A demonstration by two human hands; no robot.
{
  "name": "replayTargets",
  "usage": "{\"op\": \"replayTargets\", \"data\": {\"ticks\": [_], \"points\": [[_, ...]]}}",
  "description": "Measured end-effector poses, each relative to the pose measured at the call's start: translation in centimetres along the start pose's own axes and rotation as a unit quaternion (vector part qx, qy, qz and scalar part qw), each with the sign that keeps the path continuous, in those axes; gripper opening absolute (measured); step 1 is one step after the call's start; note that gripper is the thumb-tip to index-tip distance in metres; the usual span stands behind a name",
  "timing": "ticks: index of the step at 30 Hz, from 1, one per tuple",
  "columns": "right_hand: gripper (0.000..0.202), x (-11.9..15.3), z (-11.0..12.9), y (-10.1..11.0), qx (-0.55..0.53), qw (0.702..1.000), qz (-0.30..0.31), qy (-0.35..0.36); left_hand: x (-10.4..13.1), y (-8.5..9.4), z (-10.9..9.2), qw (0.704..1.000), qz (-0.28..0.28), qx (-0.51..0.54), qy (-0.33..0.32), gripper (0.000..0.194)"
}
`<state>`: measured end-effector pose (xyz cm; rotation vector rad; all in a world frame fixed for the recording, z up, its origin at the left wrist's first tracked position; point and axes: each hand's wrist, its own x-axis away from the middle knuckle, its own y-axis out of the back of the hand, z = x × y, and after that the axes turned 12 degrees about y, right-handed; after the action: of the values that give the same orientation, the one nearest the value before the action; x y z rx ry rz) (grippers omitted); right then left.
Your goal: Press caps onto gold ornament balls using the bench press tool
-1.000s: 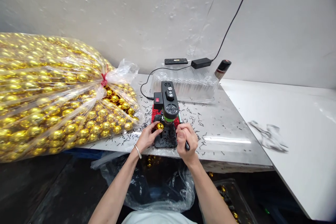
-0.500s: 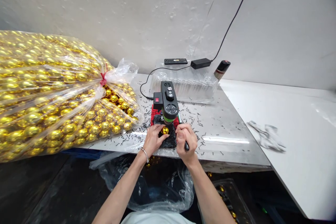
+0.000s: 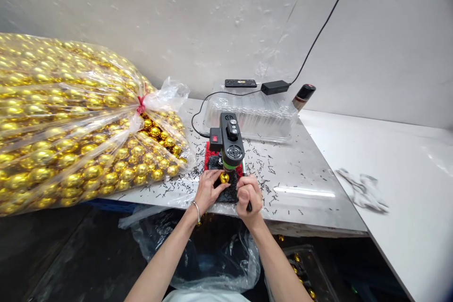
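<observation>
A small black bench drill press (image 3: 231, 139) stands on the metal tabletop, its green-ringed lower end just above a shiny gold ball (image 3: 224, 178). My left hand (image 3: 207, 188), with a bracelet at the wrist, steadies the ball between thumb and fingers from the left. Wrapped round the press's black-gripped lever (image 3: 249, 206) is my right hand (image 3: 249, 196), closed in a fist. Under the ball lies a black fibrous pad (image 3: 231, 193), and a red base (image 3: 208, 151) shows behind it. The drill's tip and the ball's contact with the pad are hidden.
A large clear bag of gold balls (image 3: 71, 127) fills the left. Behind the press are a clear plastic box (image 3: 255, 120), a power adapter (image 3: 275, 87) and a spray can (image 3: 303, 96). Black shavings litter the tabletop (image 3: 300, 170). Gloves (image 3: 364, 189) lie right; an open plastic bag (image 3: 219, 269) hangs below.
The view has shifted slightly. My right hand and the lever sit a little lower and closer to the press. My left hand stays at the gold ball.
</observation>
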<state>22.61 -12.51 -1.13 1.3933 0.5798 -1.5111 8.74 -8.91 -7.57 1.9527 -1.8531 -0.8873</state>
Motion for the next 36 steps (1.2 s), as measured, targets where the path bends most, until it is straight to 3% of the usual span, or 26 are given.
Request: {"op": "replayTargets", "data": {"ticks": [7,12,15,20,24,28,31,33,36], "points": [[0.027,1.2,-0.8,-0.8,0.008,1.0,-0.027,0.007,0.0,0.0,0.0,1.0,-0.003,0.011,-0.009,0.034],[0.025,2.0,-1.3,-1.0,0.017,0.999,-0.005,0.042,0.1,0.1,-0.1,1.0,-0.003,0.009,-0.015,0.034],[0.027,0.8,-0.9,-0.5,0.014,0.999,-0.011,0.028,-0.1,-0.1,0.1,1.0,-0.008,0.009,-0.014,0.034],[0.028,-4.1,0.6,1.0,0.006,1.0,-0.019,-0.02,0.1,0.4,-0.7,0.999,-0.021,0.026,-0.008,0.033],[0.028,-6.1,1.2,1.6,-0.01,0.998,-0.004,-0.055,3.6,2.0,-2.0,0.998,-0.045,0.011,-0.033,0.037],[0.027,-4.9,1.2,1.1,-0.002,0.999,-0.016,-0.043,9.3,2.3,-1.9,0.993,-0.028,-0.049,-0.107,0.042],[0.029,-3.8,1.0,0.7,-0.006,0.999,-0.036,-0.04,11.0,2.1,-1.0,0.989,-0.034,-0.075,-0.123,0.047],[0.029,-3.4,0.8,0.5,-0.008,0.998,-0.044,-0.041,9.8,2.7,-0.5,0.988,-0.07,-0.082,-0.113,0.045],[0.029,-3.4,0.7,0.4,-0.008,0.998,-0.047,-0.039,4.7,5.5,0.2,0.982,-0.146,-0.106,-0.049,0.032]]}}
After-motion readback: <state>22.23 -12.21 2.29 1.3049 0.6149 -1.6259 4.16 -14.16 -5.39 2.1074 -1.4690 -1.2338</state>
